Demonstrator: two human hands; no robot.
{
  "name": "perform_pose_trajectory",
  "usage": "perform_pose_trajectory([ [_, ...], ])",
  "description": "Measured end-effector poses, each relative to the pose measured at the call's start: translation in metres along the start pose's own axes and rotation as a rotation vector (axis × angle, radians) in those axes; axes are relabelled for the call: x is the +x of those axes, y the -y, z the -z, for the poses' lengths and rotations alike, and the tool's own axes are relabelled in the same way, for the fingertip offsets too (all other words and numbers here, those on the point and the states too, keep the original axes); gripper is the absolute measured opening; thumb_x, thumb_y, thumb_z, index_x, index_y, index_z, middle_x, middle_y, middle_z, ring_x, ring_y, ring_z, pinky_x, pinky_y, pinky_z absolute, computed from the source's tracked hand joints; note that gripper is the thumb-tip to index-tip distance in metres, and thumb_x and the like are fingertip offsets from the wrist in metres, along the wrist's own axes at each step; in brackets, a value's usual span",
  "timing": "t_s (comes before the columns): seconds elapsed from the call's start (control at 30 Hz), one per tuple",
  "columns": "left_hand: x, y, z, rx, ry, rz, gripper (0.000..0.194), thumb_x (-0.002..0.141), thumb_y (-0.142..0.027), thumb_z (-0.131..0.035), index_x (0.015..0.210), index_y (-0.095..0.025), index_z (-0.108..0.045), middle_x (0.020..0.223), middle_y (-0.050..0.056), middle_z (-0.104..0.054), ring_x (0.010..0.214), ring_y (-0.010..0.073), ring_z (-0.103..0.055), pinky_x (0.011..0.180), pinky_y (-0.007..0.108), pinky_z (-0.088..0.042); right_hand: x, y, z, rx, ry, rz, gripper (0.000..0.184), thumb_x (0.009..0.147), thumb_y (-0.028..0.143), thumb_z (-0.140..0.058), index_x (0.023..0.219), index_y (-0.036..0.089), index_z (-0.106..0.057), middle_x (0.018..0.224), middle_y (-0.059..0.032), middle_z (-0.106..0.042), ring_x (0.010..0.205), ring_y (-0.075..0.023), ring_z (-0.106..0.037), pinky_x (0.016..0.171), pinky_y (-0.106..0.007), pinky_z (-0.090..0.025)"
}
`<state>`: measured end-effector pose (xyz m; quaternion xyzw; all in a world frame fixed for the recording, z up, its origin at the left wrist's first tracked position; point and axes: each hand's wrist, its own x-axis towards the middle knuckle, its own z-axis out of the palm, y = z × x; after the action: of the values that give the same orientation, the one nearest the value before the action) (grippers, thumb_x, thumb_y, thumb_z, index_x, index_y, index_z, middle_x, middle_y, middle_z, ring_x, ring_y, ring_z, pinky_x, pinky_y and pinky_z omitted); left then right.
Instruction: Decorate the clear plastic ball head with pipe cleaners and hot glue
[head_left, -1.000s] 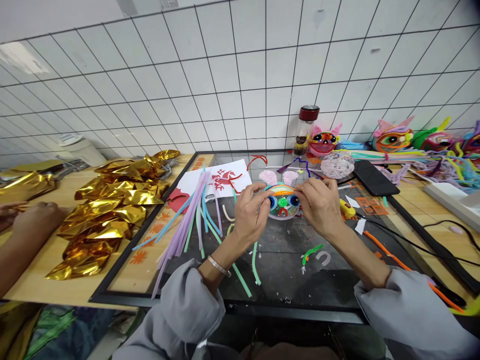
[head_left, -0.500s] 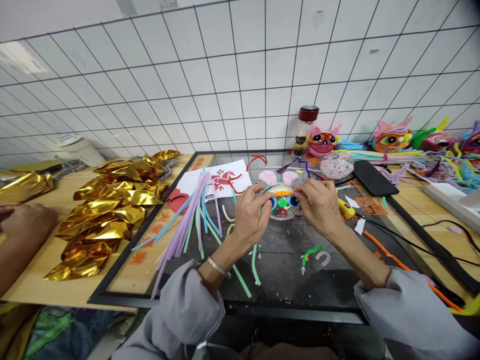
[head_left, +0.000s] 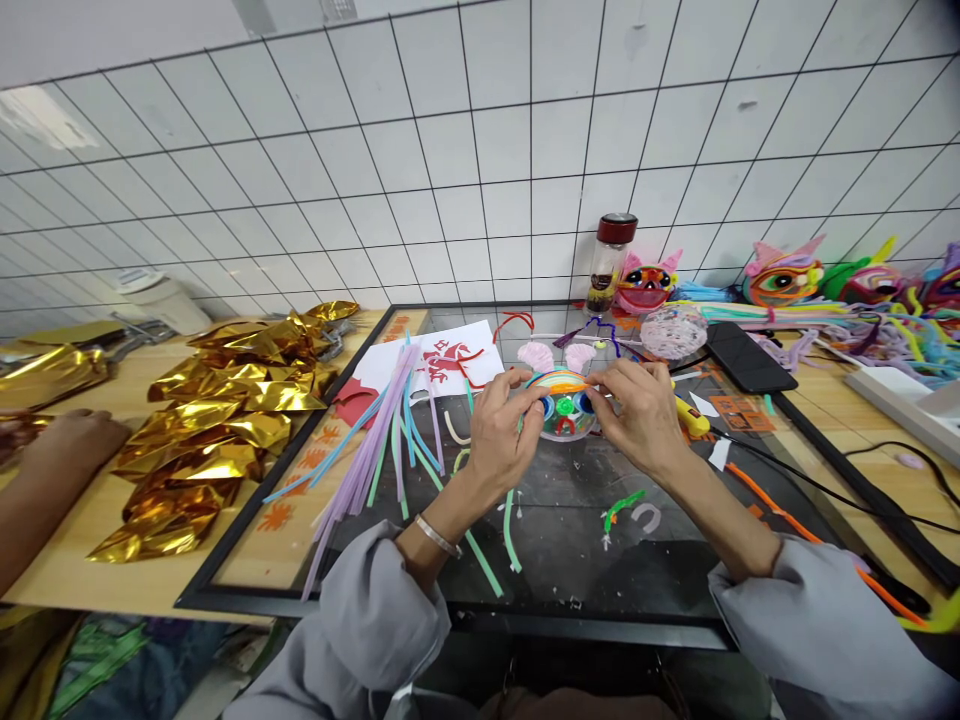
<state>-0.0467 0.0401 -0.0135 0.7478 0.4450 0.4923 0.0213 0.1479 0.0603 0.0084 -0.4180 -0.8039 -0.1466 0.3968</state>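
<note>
In front of me on the dark mat is a clear, rounded animal head [head_left: 565,428] with blue eyes, a green nose, pink ears and coloured pipe cleaners over its brow. My left hand [head_left: 501,425] is closed at its left side, thumb and forefinger pinching the end of an orange pipe cleaner [head_left: 564,387] that arches above the eyes. On the other side my right hand [head_left: 641,415] is closed too, fingertips at the strip's right end. Both hands partly cover the head. A short green piece [head_left: 622,507] and a pale curl [head_left: 646,517] lie nearer me.
Lilac pipe cleaners [head_left: 375,450] lie left with blue and green ones. Gold foil [head_left: 217,420] is piled near another person's hand [head_left: 75,445]. A yellow-handled tool [head_left: 692,415] with a cord, a phone [head_left: 750,357] and a bottle [head_left: 606,265] stand or lie to the right.
My right fingers have shifted slightly along the orange pipe cleaner at the right of the head; my left hand holds its place. The other person's hand has moved a little right.
</note>
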Motion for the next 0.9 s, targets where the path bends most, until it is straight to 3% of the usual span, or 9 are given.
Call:
perform_pose_trajectory([
  [0.27,-0.001,0.000,-0.002,-0.009,-0.015,-0.008,0.025,0.091,-0.019,-0.049,0.103,-0.018,-0.071,0.113,0.011,-0.062,0.109,0.0228,-0.059,0.093,0.041,-0.049,-0.001,0.000,0.001,-0.017,0.005,0.018,0.011,0.091,0.020,-0.054,0.085,0.018,-0.064,0.077,-0.0032,-0.065,0.074,-0.0182,-0.057,0.074,-0.034,-0.031],
  [0.4,0.001,-0.003,0.002,0.002,-0.086,-0.045,0.025,0.092,-0.021,-0.048,0.108,-0.020,-0.067,0.116,0.011,-0.061,0.111,0.0221,-0.058,0.096,0.041,-0.048,0.000,0.000,0.005,0.059,0.010,-0.012,0.012,0.091,0.020,-0.055,0.084,0.018,-0.065,0.077,-0.0028,-0.064,0.074,-0.0181,-0.058,0.073,-0.034,-0.031],
  [0.5,0.002,-0.010,0.008,0.080,-0.201,-0.158,0.030,0.089,-0.023,-0.053,0.117,-0.019,-0.061,0.121,0.013,-0.058,0.116,0.0245,-0.055,0.099,0.043,-0.045,0.001,0.002,0.011,0.209,-0.006,-0.059,0.010,0.089,0.021,-0.058,0.082,0.018,-0.065,0.074,-0.0016,-0.063,0.071,-0.0166,-0.057,0.070,-0.033,-0.032],
  [0.6,0.001,-0.016,0.012,0.165,-0.283,-0.346,0.031,0.084,-0.025,-0.061,0.114,-0.020,-0.060,0.115,0.011,-0.063,0.112,0.0257,-0.057,0.096,0.044,-0.044,0.000,0.009,0.018,0.368,0.012,-0.024,0.008,0.089,0.020,-0.059,0.082,0.018,-0.064,0.074,-0.0009,-0.063,0.070,-0.0151,-0.057,0.069,-0.031,-0.036],
  [0.77,-0.002,-0.021,0.011,0.241,-0.187,-0.471,0.013,0.081,-0.019,-0.067,0.093,-0.022,-0.064,0.081,-0.001,-0.074,0.082,0.0180,-0.064,0.083,0.037,-0.038,-0.007,0.025,0.023,0.377,0.014,0.146,0.007,0.087,0.013,-0.058,0.084,0.017,-0.062,0.076,-0.0028,-0.064,0.074,-0.0160,-0.056,0.074,-0.033,-0.038],
  [0.9,-0.002,-0.023,0.011,0.246,-0.145,-0.467,0.010,0.081,-0.017,-0.068,0.090,-0.020,-0.064,0.081,0.000,-0.076,0.078,0.0172,-0.064,0.080,0.036,-0.038,-0.010,0.031,0.023,0.328,-0.027,0.157,0.007,0.086,0.011,-0.058,0.082,0.016,-0.061,0.073,-0.0033,-0.063,0.071,-0.0159,-0.054,0.071,-0.033,-0.037],
])
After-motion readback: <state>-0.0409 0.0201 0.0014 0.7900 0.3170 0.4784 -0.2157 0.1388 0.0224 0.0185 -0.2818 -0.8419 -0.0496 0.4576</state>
